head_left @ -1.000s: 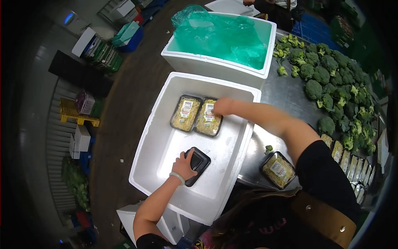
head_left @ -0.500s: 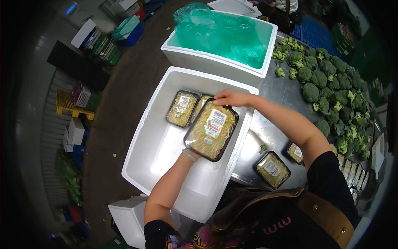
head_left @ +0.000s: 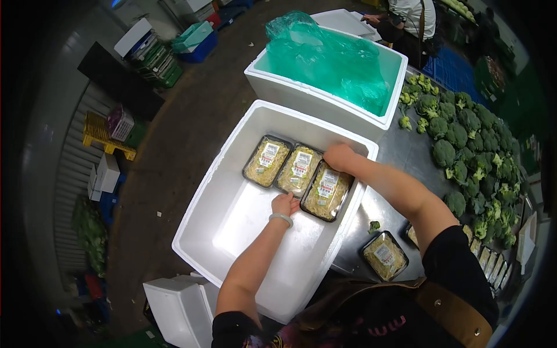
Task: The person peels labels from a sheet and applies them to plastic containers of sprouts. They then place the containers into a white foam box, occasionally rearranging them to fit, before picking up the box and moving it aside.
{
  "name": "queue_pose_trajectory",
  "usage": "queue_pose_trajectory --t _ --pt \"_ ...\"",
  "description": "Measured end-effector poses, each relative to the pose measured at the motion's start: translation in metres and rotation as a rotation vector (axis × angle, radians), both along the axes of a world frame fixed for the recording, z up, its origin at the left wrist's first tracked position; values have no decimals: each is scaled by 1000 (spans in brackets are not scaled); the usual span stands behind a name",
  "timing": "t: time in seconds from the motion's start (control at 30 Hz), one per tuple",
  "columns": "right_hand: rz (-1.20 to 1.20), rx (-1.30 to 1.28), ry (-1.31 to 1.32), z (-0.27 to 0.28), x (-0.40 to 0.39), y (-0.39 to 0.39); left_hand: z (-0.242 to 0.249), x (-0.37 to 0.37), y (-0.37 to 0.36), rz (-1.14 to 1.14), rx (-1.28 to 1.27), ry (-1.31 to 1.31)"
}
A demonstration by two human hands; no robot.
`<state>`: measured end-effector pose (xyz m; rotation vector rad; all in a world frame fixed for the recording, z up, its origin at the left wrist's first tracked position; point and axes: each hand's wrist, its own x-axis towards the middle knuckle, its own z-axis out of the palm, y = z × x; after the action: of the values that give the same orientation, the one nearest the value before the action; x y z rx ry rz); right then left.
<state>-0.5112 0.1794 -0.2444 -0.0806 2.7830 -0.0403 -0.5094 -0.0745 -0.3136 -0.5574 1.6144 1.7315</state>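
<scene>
Three black trays of bean sprouts under clear film lie in a row inside the white foam box: a left pack point(head_left: 267, 162), a middle pack point(head_left: 299, 169) and a right pack point(head_left: 326, 192). My right hand point(head_left: 341, 158) is closed on the upper edge of the right pack, its fingertips partly hidden. Close to that pack's lower left corner, my left hand point(head_left: 284, 204) has its fingers stretched out, below the middle pack. The foam box point(head_left: 200, 217) surrounds both hands. Outside it, another bean sprout pack point(head_left: 384, 256) rests on the metal table point(head_left: 362, 232).
Behind stands a second foam box point(head_left: 307, 87) holding green plastic film point(head_left: 331, 61). Broccoli heads point(head_left: 464, 133) cover the table's right side, with more packs point(head_left: 492, 261) nearer. A person point(head_left: 406, 23) is at the far end. An open foam box point(head_left: 174, 310) sits lower left.
The bean sprout pack held up in both hands has been lowered into the foam box, right of the other two. My left hand has come out from beneath it.
</scene>
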Motion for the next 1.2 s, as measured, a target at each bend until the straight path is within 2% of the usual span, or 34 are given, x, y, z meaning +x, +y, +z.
queue_pose_trajectory --t 0.07,0.17,0.2,0.23,0.27,0.3,0.33,0.4,0.43,0.47,0.53,0.57,0.67,0.73,0.8,0.87,0.9,0.93,1.0,1.03,1.13,1.17,1.2 --pt "-41 41 -28 17 10 -11 -3 6 1 41 -16 22" --pt "197 -179 9 51 35 -35 -15 5 -1 19 7 41" --pt "282 -97 -263 58 35 -48 -21 4 -3 -34 4 76" --pt "350 -58 -380 39 40 -58 -34 4 -8 -93 -3 117" --pt "372 -21 -425 -2 39 -65 -41 -2 -12 -159 -3 174" --pt "362 -23 -402 -21 35 -68 -44 -7 -15 -102 30 81" --pt "360 1 -398 -7 31 -70 -45 -12 -12 -52 71 -19" --pt "360 -55 -459 -6 29 -69 -13 -23 -8 243 -51 -76" --pt "391 -78 -448 -15 29 -70 -4 -35 -8 335 52 -75" --pt "424 -82 -430 -18 23 -65 -3 -53 -7 262 116 -62" --pt "377 -92 -341 -26 25 -60 -9 -70 -11 134 244 -50" --pt "372 -102 -308 -23 28 -60 -14 -67 -9 84 133 10" --pt "276 -101 -96 -8 54 -63 -13 -60 -30 2 137 -62" --pt "248 -46 -134 28 68 -71 9 -57 -45 -198 -84 -9" --pt "245 -19 -136 49 86 -76 7 -63 -62 -188 -141 64" --pt "191 37 -98 57 93 -79 9 -72 -69 -51 -137 107" --pt "97 63 -127 57 92 -83 10 -74 -71 -94 -115 124" --pt "165 281 -240 65 89 -85 8 -65 -75 -84 -130 72" --pt "-94 317 -233 29 76 -82 12 -72 -46 -62 -107 21" --pt "-128 343 -311 22 67 -79 12 -72 -36 -49 -45 -21" --pt "-162 118 -305 31 73 -74 15 -67 -24 -92 11 110" --pt "-189 109 -417 28 67 -74 12 -69 -26 -153 26 135" --pt "-194 137 -420 25 65 -78 11 -71 -26 -130 19 104"
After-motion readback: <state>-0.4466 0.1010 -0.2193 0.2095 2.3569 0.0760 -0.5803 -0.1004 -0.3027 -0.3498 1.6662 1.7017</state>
